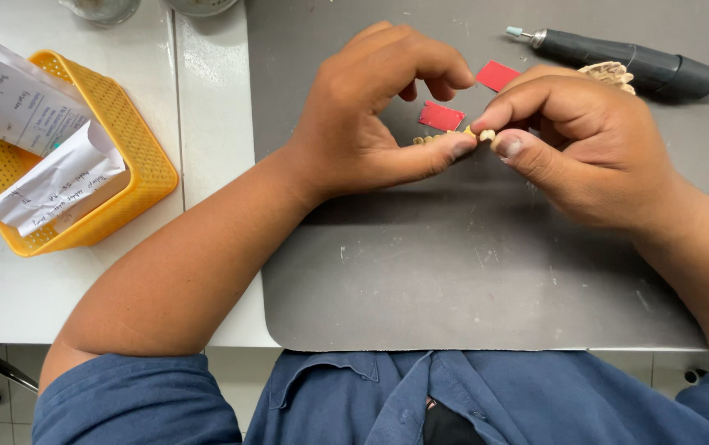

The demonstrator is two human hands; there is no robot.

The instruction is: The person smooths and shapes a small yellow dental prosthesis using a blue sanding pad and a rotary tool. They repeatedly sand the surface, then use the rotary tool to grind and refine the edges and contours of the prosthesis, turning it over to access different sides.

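Note:
My left hand [367, 111] and my right hand [581, 144] meet over the grey mat [470, 280]. Between their thumbs and forefingers they pinch a small cream-coloured dental piece [478, 134] that looks like a row of teeth. More of a tooth row [427, 140] shows under my left thumb. Behind my right hand lies a beige dental model [612, 74], partly hidden. Two small red strips [441, 116] [497, 75] lie on the mat just beyond my fingers.
A dark handheld rotary tool [618, 56] with a pale tip lies at the mat's far right, cable running off the edge. A yellow plastic basket [128, 156] with folded papers stands on the white table at the left. Glass jars stand at the top edge.

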